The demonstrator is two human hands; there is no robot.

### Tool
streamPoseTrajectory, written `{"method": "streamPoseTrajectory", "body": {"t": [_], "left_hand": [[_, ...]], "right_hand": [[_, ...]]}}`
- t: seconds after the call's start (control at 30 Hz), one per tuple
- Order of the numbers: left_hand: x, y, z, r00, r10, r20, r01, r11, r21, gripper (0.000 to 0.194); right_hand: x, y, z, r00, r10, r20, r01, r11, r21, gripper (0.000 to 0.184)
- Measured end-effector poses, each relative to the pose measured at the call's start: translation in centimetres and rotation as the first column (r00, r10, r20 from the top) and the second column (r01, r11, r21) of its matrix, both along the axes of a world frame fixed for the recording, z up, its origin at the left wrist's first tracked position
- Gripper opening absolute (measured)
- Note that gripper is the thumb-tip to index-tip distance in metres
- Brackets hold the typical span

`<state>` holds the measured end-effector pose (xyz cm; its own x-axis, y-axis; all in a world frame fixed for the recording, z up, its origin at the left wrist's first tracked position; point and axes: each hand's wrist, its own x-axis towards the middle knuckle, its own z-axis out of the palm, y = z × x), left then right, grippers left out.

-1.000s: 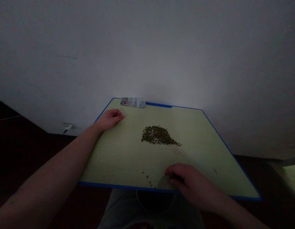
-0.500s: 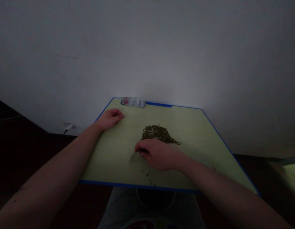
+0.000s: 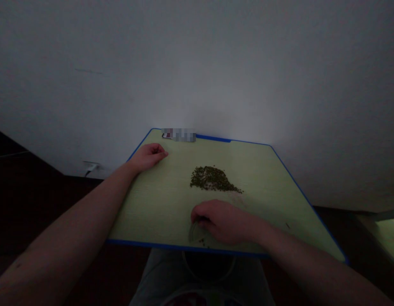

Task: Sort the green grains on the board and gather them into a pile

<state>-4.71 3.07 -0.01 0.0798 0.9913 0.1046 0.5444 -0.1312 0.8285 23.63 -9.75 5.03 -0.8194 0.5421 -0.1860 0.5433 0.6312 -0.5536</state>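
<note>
On the light green tabletop [image 3: 145,212] lies a spread pile of small dark green beans or seeds [image 3: 211,178]. My right hand [image 3: 220,221] is closed on the edge of a clear curved piece [image 3: 193,231], perhaps a plastic lid or dish, low on the table near the front edge. Several loose beans [image 3: 202,241] lie beside this piece. At the table's left side rests my left hand [image 3: 149,155], its fingers curled in and the thumb against them; nothing shows in it.
A phone-like flat object [image 3: 179,135], partly blurred out, lies at the back edge. Below the front edge, between the person's legs, is a dark round container [image 3: 209,265]. A wall [image 3: 216,76] stands behind the table. A small dark sliver [image 3: 287,225] lies at right.
My right hand moved left and forward with the clear piece to the near side of the pile, then back toward the front edge over the loose beans. My left hand stayed put.
</note>
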Motion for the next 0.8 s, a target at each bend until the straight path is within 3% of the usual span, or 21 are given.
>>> {"method": "streamPoseTrajectory", "body": {"t": [0.3,0.8], "left_hand": [[0.2,-0.2,0.2,1.000,0.012,-0.018,-0.012,1.000,-0.025,0.026],[0.4,-0.2,0.2,1.000,0.011,0.005,-0.011,1.000,-0.028,0.026]], "right_hand": [[2.0,-2.0,0.2,0.979,-0.205,-0.019,0.203,0.977,-0.059,0.022],[4.9,-4.1,-0.6,0.948,-0.313,-0.061,0.305,0.945,-0.119,0.020]]}}
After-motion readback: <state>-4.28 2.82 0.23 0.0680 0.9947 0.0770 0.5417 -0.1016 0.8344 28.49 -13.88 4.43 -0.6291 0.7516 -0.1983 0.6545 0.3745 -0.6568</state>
